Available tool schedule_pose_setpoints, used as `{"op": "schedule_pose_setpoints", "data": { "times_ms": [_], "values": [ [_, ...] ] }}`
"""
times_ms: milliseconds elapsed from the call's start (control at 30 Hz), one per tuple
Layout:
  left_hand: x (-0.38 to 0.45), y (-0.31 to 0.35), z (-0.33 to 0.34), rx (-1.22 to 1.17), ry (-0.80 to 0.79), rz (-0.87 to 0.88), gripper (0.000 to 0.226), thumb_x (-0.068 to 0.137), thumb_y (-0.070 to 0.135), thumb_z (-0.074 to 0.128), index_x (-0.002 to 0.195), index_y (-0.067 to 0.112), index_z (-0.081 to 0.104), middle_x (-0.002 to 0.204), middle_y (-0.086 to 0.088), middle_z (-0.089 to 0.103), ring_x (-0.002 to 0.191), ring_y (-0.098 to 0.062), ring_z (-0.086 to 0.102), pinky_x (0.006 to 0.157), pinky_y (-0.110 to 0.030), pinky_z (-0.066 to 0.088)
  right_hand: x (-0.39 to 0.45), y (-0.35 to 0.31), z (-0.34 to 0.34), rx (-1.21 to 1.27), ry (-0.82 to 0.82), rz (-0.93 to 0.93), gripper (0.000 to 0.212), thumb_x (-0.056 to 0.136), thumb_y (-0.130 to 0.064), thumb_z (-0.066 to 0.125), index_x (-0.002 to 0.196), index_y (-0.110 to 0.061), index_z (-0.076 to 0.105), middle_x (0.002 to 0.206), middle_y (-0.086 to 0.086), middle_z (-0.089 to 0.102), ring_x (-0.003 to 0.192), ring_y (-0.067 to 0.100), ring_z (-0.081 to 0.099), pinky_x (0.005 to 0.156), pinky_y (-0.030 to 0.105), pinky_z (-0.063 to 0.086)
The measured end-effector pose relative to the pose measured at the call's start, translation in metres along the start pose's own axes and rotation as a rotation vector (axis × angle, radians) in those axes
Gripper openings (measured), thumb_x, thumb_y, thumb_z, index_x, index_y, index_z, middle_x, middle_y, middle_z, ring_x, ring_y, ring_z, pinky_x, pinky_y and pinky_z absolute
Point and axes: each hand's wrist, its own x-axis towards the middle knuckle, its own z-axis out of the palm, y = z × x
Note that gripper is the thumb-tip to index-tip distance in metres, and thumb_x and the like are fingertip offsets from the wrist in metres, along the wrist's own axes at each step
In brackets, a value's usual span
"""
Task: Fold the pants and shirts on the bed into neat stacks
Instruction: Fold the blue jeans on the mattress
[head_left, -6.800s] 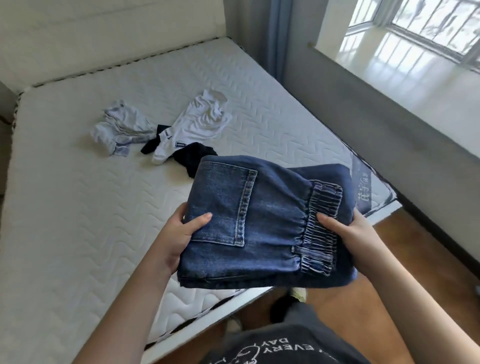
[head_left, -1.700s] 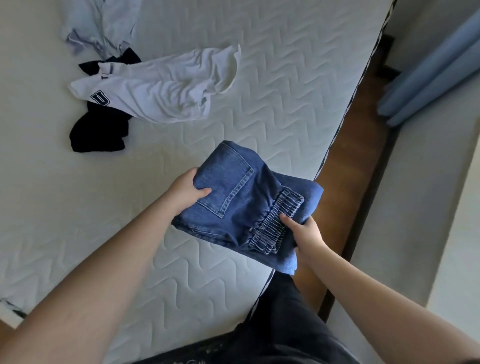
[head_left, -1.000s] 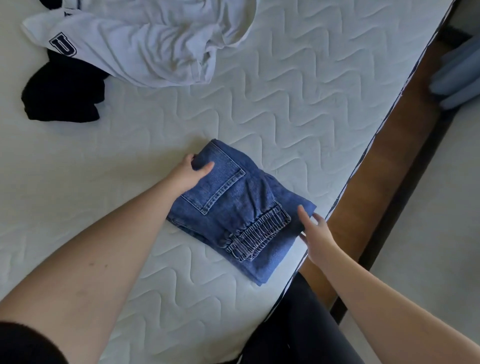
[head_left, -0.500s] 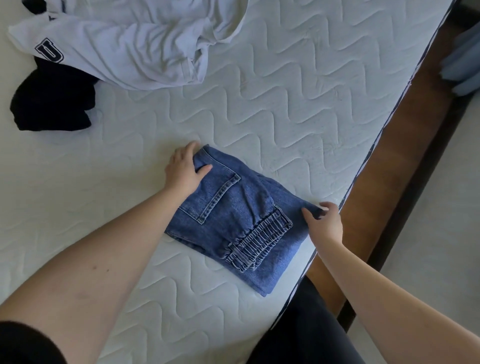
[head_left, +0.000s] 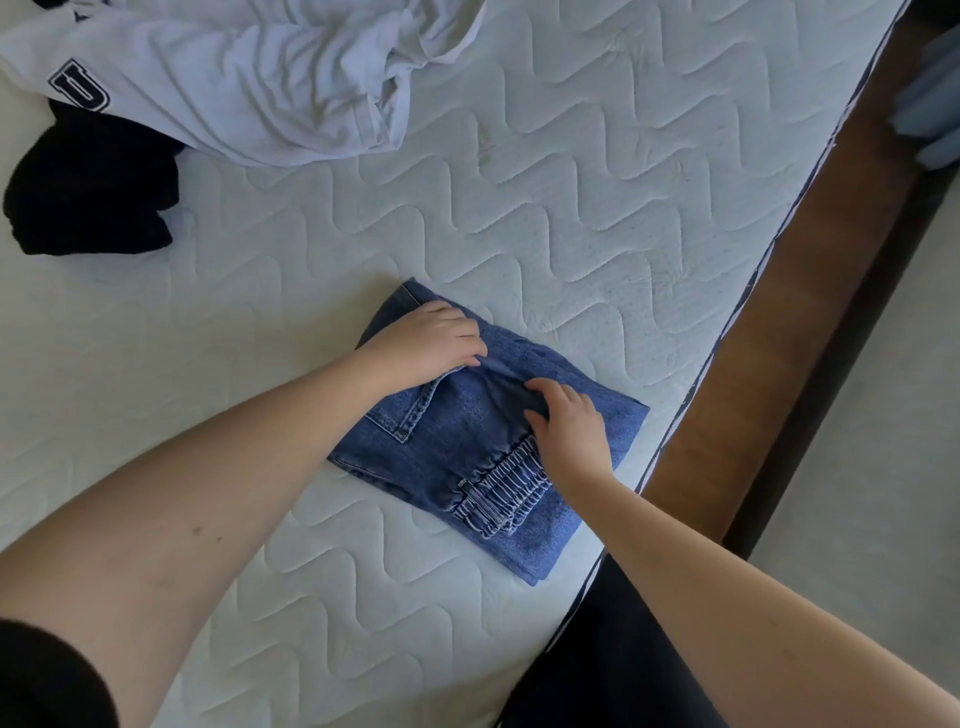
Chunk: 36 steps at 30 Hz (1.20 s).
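A folded pair of blue jeans (head_left: 457, 447) lies flat on the white quilted mattress (head_left: 597, 182), close to its right edge, elastic waistband toward me. My left hand (head_left: 428, 345) rests on the far left part of the jeans, over the back pocket, fingers slightly bent and pressing down. My right hand (head_left: 569, 426) lies on the middle of the jeans, fingers pressing the denim beside the waistband. A crumpled white shirt (head_left: 249, 78) with a dark letter patch lies at the top left. A black garment (head_left: 88, 192) lies bunched under its left end.
The mattress edge runs diagonally on the right, with a brown wooden floor strip (head_left: 810, 291) beyond it and a pale grey surface (head_left: 883, 467) further right. A blue curtain (head_left: 935, 98) hangs at the far right. My dark trousers (head_left: 613, 665) stand against the bed's edge.
The jeans were carried, then set down near the mattress edge. In the last half second both hands moved from the jeans' outer edges onto their top.
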Motion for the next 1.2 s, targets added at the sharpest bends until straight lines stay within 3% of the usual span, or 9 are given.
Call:
{"op": "schedule_pose_setpoints", "data": {
  "times_ms": [167, 267, 367, 500, 600, 700, 833, 1067, 1200],
  "values": [
    [0.015, 0.003, 0.007, -0.039, -0.077, -0.212, 0.019, 0.100, 0.031, 0.051, 0.106, 0.015, 0.059, 0.087, -0.003, 0.068, 0.086, -0.027, 0.059, 0.090, -0.034, 0.034, 0.012, 0.011, -0.013, 0.304, -0.061, 0.105, 0.023, 0.097, -0.020, 0.055, 0.119, -0.024, 0.059, 0.108, -0.002, 0.069, 0.090, 0.020, 0.062, 0.072, 0.030, 0.044],
    [0.020, 0.006, 0.016, 0.008, -0.061, -0.226, 0.016, 0.096, 0.030, 0.057, 0.097, 0.014, 0.060, 0.095, -0.002, 0.064, 0.094, -0.025, 0.056, 0.091, -0.035, 0.034, 0.014, 0.014, -0.008, 0.165, -0.046, 0.094, 0.024, 0.098, -0.026, 0.055, 0.121, -0.021, 0.058, 0.109, 0.000, 0.067, 0.096, 0.023, 0.061, 0.072, 0.030, 0.042],
    [0.015, 0.010, 0.021, 0.060, 0.037, -0.238, 0.016, 0.091, 0.026, 0.065, 0.090, 0.010, 0.065, 0.097, -0.006, 0.058, 0.096, -0.028, 0.054, 0.093, -0.040, 0.039, 0.004, 0.011, 0.004, -0.143, 0.049, 0.024, 0.032, 0.100, -0.027, 0.052, 0.130, -0.017, 0.055, 0.119, 0.006, 0.061, 0.108, 0.029, 0.055, 0.088, 0.039, 0.041],
    [-0.003, 0.017, 0.027, 0.139, 0.241, -0.195, 0.023, 0.097, 0.025, 0.051, 0.095, 0.012, 0.070, 0.098, -0.004, 0.064, 0.097, -0.028, 0.060, 0.099, -0.042, 0.041, -0.018, 0.004, 0.019, -0.287, 0.297, -0.172, 0.049, 0.086, -0.004, 0.066, 0.134, -0.007, 0.055, 0.125, 0.012, 0.061, 0.113, 0.034, 0.058, 0.097, 0.046, 0.045],
    [-0.027, 0.026, 0.041, 0.159, 0.170, -0.228, 0.043, 0.102, 0.034, 0.037, 0.134, 0.012, 0.057, 0.140, -0.002, 0.055, 0.135, -0.022, 0.045, 0.117, -0.041, 0.022, -0.025, -0.010, 0.035, -0.279, 0.265, -0.295, 0.056, 0.094, -0.024, 0.057, 0.144, -0.004, 0.044, 0.148, 0.013, 0.046, 0.137, 0.030, 0.043, 0.114, 0.047, 0.034],
    [-0.043, 0.035, 0.058, 0.195, -0.020, -0.315, 0.060, 0.102, 0.044, 0.026, 0.153, 0.012, 0.030, 0.160, -0.002, 0.027, 0.149, -0.017, 0.018, 0.122, -0.043, 0.012, -0.022, -0.010, 0.050, -0.354, 0.051, -0.278, 0.074, 0.100, -0.052, 0.037, 0.155, -0.007, 0.017, 0.162, 0.013, 0.013, 0.150, 0.027, 0.013, 0.123, 0.042, 0.008],
    [-0.039, 0.041, 0.069, 0.222, -0.023, -0.377, 0.061, 0.103, 0.043, 0.027, 0.156, 0.014, 0.017, 0.163, -0.001, 0.016, 0.150, -0.017, 0.013, 0.122, -0.044, 0.012, -0.012, 0.005, 0.057, -0.454, -0.014, -0.242, 0.085, 0.095, -0.066, 0.022, 0.156, -0.013, -0.006, 0.163, 0.010, -0.010, 0.151, 0.023, -0.006, 0.119, 0.033, -0.014],
    [-0.089, 0.107, 0.094, 0.114, 0.239, -0.680, 0.062, 0.106, 0.042, 0.027, 0.157, 0.012, 0.010, 0.164, -0.006, 0.009, 0.151, -0.020, 0.011, 0.121, -0.046, 0.017, -0.043, 0.016, 0.057, -0.476, 0.007, -0.187, 0.119, 0.075, -0.092, 0.022, 0.156, -0.007, 0.001, 0.164, 0.010, -0.003, 0.152, 0.022, -0.004, 0.122, 0.045, -0.003],
    [-0.121, 0.140, 0.123, 0.098, 0.093, -0.774, 0.062, 0.105, 0.046, 0.023, 0.157, 0.013, 0.015, 0.164, -0.006, 0.012, 0.151, -0.022, 0.014, 0.120, -0.047, 0.018, -0.042, 0.031, 0.063, -0.509, -0.107, -0.185, 0.126, 0.069, -0.097, 0.018, 0.155, -0.011, -0.013, 0.163, 0.005, -0.017, 0.149, 0.017, -0.019, 0.119, 0.043, -0.016]
  ]
}}
